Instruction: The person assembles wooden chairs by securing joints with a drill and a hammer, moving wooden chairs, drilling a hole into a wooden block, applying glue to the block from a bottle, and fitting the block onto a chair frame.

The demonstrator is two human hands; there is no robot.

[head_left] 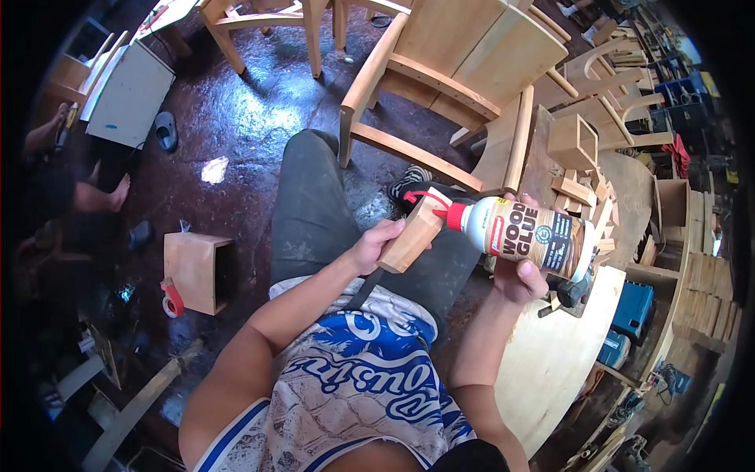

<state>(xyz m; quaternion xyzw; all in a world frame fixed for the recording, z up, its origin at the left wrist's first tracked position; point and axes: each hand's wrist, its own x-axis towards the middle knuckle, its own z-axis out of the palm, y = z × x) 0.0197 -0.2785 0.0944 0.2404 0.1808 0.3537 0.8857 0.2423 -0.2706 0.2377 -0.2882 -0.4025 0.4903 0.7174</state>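
Observation:
My left hand [376, 245] is closed round a short wooden block [414, 238], held tilted above my lap. In my right hand [522, 277] lies a white bottle of wood glue [525, 237], gripped round its body and tipped almost level. Its red nozzle [454, 215] points left, at the upper end of the block; whether glue is coming out I cannot make out. The red cap strap loops over the block's far end. Most of my right fingers are hidden behind the bottle.
A wooden chair frame [440, 86] stands just ahead. To the right are a pile of wood offcuts [578, 193], a pale curved board [562, 358] and blue cases [631, 308]. A wooden box [193, 271] with red tape [171, 300] sits at left. Another person's foot [119, 193] shows far left.

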